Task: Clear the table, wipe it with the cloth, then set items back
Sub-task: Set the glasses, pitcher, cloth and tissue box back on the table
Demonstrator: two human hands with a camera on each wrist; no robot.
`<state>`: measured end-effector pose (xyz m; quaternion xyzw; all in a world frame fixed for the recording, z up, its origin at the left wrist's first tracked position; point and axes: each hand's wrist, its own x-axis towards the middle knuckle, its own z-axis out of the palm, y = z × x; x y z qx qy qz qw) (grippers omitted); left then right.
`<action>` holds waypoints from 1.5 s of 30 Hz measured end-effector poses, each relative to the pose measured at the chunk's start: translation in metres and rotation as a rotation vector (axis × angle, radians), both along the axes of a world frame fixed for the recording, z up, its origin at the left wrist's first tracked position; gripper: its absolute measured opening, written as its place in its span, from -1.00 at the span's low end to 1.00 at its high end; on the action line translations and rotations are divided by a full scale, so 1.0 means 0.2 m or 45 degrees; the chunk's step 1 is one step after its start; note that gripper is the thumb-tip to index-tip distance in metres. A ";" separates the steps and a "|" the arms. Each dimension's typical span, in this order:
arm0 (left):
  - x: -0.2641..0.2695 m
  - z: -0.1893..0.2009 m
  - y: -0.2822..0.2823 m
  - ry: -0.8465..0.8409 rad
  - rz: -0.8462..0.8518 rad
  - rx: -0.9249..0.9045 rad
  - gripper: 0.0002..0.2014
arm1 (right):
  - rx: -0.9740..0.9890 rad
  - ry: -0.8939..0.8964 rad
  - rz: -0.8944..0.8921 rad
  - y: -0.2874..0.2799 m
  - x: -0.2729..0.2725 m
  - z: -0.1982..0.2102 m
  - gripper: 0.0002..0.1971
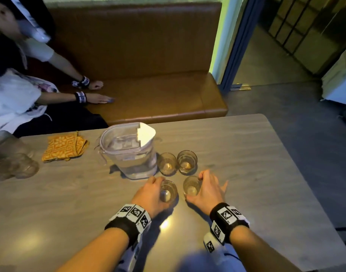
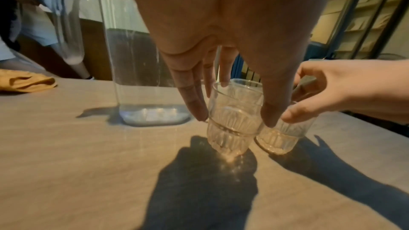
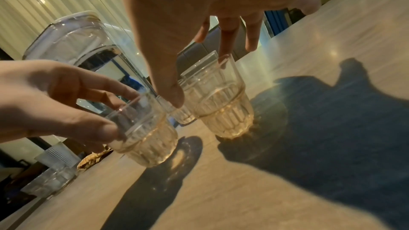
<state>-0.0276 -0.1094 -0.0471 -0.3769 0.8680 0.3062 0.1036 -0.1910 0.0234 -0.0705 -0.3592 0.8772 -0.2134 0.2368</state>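
Four empty ribbed glasses stand in a cluster on the grey table (image 1: 246, 154), right of a clear pitcher (image 1: 129, 154) with a white spout. My left hand (image 1: 158, 191) grips the near left glass (image 1: 169, 192) from above, fingers on its left side and thumb (image 2: 272, 116) on its right. My right hand (image 1: 195, 188) pinches the near right glass (image 1: 191, 186), thumb (image 3: 175, 97) on the near side and a finger on the far rim, the other fingers spread. Whether either glass is off the table I cannot tell. Left of the pitcher lies a folded orange patterned cloth (image 1: 64, 147).
The two far glasses (image 1: 166, 163) (image 1: 186, 161) stand just behind my hands. More clear glasses (image 1: 21, 165) sit blurred at the table's left edge. Another person (image 1: 15, 91) sits on the brown bench (image 1: 158, 95) beyond the table. Bare tabletop lies to the right and in front.
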 end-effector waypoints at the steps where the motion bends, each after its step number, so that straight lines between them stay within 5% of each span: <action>1: -0.01 -0.03 0.00 -0.007 0.025 0.008 -0.17 | -0.011 0.003 0.005 0.01 0.00 -0.01 -0.36; 4: -0.04 -0.10 0.01 0.009 0.072 0.030 -0.13 | -0.044 -0.027 0.028 0.02 -0.01 -0.03 -0.30; 9: -0.01 -0.15 0.05 0.124 0.107 0.069 0.02 | -0.010 0.078 0.070 0.09 -0.05 -0.07 0.06; 11: 0.04 -0.14 0.08 0.178 0.150 0.094 0.08 | -0.040 0.122 0.050 0.13 -0.07 -0.09 -0.01; 17: 0.08 -0.15 0.05 0.180 0.153 0.002 -0.40 | -0.227 0.082 0.015 0.11 -0.07 -0.17 -0.16; 39: -0.01 -0.18 -0.05 0.167 0.131 0.000 -0.37 | -0.375 0.161 0.101 0.07 -0.12 -0.16 -0.28; 41: 0.02 -0.15 -0.05 0.191 0.109 -0.034 -0.34 | -0.541 0.205 0.173 0.07 -0.09 -0.10 -0.43; 45: 0.16 -0.01 -0.08 0.309 0.056 -0.114 -0.53 | -0.717 -0.112 0.514 -0.04 0.13 0.06 -0.80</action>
